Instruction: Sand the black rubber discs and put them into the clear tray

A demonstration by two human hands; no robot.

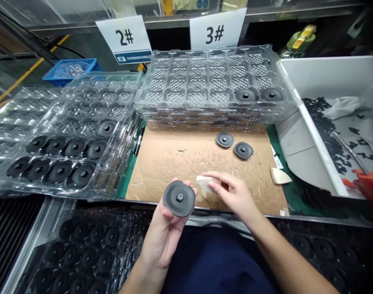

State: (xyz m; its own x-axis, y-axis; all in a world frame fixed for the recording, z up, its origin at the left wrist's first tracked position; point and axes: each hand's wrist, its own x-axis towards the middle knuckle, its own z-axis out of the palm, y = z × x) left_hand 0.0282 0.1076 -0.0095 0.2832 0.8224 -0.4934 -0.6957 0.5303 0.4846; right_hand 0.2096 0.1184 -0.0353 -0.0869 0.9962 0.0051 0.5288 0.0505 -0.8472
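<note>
My left hand [168, 232] grips a black rounded disc-shaped part [171, 201] with a small metal nut at its centre, its dished face turned up toward me. Just right of it, my right hand [231, 192] pinches a pale, cream-coloured flat piece [204, 184] between thumb and fingers; its exact kind I cannot make out. That piece is close to the disc's right edge. Two similar black discs [225, 140] lie on the cardboard sheet [162, 163] beyond my hands. A cream wedge-shaped piece [280, 176] rests at the sheet's right edge.
Stacked clear plastic trays [198, 98] stand behind the cardboard, the top one holding two discs. Another tray stack [93, 173] at left holds several discs. To the right, a white bin [299, 108] contains black scraps and an orange-handled tool [362, 179]. More filled trays [82, 245] sit below.
</note>
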